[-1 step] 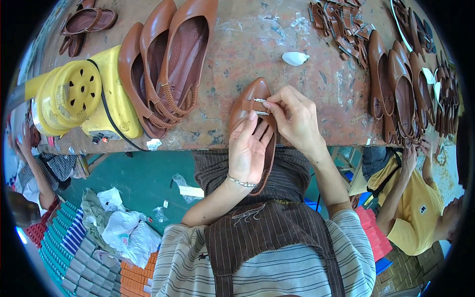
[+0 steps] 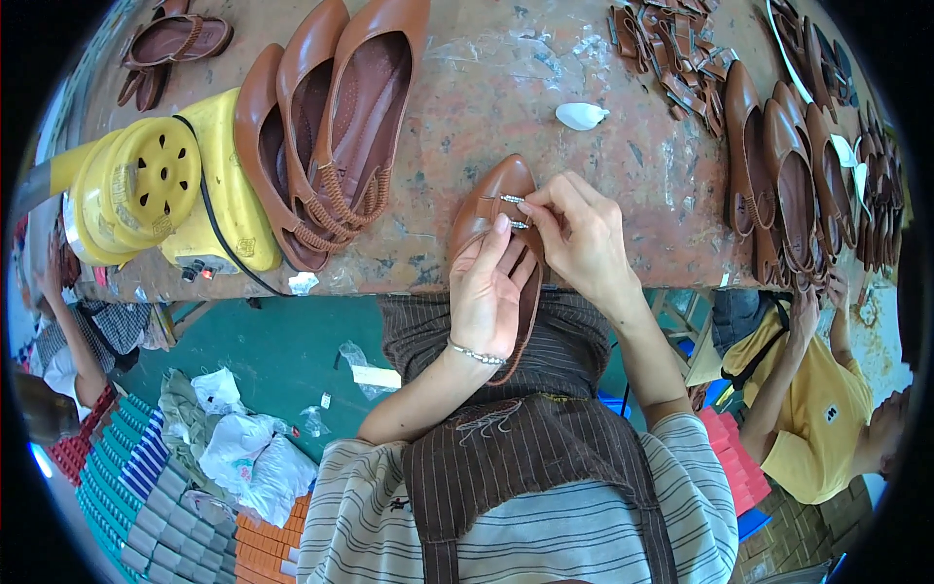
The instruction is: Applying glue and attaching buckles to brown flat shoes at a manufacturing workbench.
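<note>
A brown pointed-toe slingback shoe (image 2: pixel 505 178) rests at the table's near edge, toe facing away from me. Across its vamp lies a brown leather bow ornament (image 2: pixel 488 207) with two silver metal trims. My left hand (image 2: pixel 489 292) holds the shoe, its fingers reaching into the opening and its thumb tip beside the nearer trim. From the right, my right hand (image 2: pixel 584 234) pinches the ornament's right end between thumb and fingers. Part of the shoe's opening is covered by my left hand.
Several brown shoes (image 2: pixel 365 97) stand left, beside a yellow machine (image 2: pixel 219 185) with a black cable. A white squeeze bottle (image 2: pixel 581 117) lies beyond my hands. Loose bow ornaments (image 2: pixel 671 54) and rows of shoes (image 2: pixel 790 165) fill the right, near a co-worker in yellow (image 2: pixel 817 419).
</note>
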Motion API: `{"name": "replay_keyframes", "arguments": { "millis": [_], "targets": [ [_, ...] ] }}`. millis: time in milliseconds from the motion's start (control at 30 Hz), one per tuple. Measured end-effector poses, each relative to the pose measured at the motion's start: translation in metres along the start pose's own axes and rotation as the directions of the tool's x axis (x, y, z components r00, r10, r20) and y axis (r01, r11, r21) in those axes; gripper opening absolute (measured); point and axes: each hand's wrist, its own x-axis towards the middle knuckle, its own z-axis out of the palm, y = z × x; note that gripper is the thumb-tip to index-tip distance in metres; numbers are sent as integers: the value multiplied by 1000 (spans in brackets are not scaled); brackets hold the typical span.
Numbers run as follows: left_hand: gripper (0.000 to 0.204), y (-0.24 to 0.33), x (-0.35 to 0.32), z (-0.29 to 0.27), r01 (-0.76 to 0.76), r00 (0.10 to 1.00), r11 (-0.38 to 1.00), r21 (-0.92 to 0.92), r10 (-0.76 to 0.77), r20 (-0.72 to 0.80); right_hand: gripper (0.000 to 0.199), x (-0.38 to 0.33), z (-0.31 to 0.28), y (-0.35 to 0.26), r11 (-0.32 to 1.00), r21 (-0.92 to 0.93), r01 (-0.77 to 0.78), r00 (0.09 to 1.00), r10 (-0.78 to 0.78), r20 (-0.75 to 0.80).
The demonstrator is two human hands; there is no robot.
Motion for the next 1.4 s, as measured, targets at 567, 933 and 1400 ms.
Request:
{"name": "replay_keyframes", "arguments": {
  "millis": [567, 933, 1400],
  "targets": [
    [17, 104, -60, 91, -288, 902, 924, 252, 173, 397, 12, -17, -26, 45, 884, 437, -167, 843, 358, -402],
    [32, 208, 37, 122, -561, 133, -715, 417, 419, 898, 41, 30, -18, 38, 994, 50, -96, 936, 108, -335],
    [40, 127, 0, 97, -472, 14, -767, 435, 487, 873, 12, -5, -30, 41, 729, 678, -97, 881, 380, -282]
  ]
}}
